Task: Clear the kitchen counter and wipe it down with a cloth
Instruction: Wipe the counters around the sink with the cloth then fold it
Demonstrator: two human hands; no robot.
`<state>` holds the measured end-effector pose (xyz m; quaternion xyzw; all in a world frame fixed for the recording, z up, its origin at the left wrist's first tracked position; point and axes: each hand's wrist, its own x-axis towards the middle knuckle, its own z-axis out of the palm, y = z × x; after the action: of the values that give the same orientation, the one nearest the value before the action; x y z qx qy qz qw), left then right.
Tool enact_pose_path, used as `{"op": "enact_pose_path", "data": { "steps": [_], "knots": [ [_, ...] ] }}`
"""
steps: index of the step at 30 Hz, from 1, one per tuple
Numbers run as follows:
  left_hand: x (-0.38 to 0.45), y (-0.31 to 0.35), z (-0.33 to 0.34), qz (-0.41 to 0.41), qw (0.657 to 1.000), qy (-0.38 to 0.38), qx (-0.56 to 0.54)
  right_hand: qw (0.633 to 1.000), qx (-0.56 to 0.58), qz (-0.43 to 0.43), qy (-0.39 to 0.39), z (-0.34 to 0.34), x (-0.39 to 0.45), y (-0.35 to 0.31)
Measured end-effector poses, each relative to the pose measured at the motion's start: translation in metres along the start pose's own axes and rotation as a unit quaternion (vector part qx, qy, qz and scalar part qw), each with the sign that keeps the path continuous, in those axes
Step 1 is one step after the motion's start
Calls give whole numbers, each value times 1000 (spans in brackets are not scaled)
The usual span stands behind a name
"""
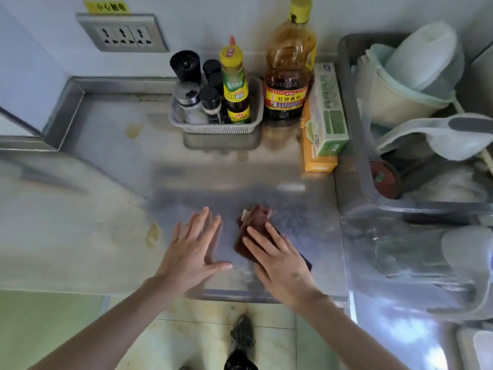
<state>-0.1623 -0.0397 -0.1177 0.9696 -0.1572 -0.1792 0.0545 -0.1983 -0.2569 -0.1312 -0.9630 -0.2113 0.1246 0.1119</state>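
Right hand: the right hand [280, 259] lies flat on the cloth [253, 231], fingers straight and slightly spread, pressing it to the counter [112, 209].
Left hand: the left hand [193, 245] is spread wide, fingers straight, palm down over the bare steel just left of the cloth; whether it touches the surface cannot be told.
Cloth: dark reddish-brown, crumpled, near the front edge of the counter, its far end sticking out past the fingertips.
Counter: steel, with yellowish smears at the left and near the back.
Basket: a grey basket [252, 121] stands at the back against the wall, holding dark-capped shakers and a yellow-capped bottle [234, 84].
Big bottle: a large sauce bottle [289, 68] stands just right of the basket.
Boxes: a green box [326, 110] lies on an orange box [316, 160], beside the big bottle.
Tray: a steel tray [349, 108] at the right holds pale bowls and lids.
Wall: a socket [122, 33] sits above the counter.
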Motion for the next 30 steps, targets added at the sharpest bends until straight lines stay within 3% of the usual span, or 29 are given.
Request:
{"op": "enact_pose_path", "data": {
  "steps": [2,6,11,13,16,19,22,25,27,30],
  "knots": [
    [8,-12,-11,-42,999,4,-30,1000,-5,-9,5,-3,16,18],
    [24,-34,-21,-149,987,-38,-42,996,1,78,34,-28,85,56],
    [27,-39,-20,-165,984,-62,-34,984,56,161,58,-38,137,51],
    [28,-39,-20,-167,984,-59,-31,991,30,104,83,-26,128,30],
    [29,-40,-20,-169,983,-60,-29,999,2,-17,35,-10,100,5],
    [28,-41,-21,-155,986,-48,-28,998,-3,-60,27,-17,106,19],
    [24,-48,-26,-145,987,-16,-66,995,44,49,76,-32,135,39],
    [10,-70,-31,-163,979,61,-102,975,110,178,74,-42,156,25],
    [-8,-94,-31,-187,973,89,-105,974,111,179,79,-36,157,-1],
    [-42,-133,-30,-212,971,-18,-105,988,88,105,72,-11,139,-56]
  ]
}}
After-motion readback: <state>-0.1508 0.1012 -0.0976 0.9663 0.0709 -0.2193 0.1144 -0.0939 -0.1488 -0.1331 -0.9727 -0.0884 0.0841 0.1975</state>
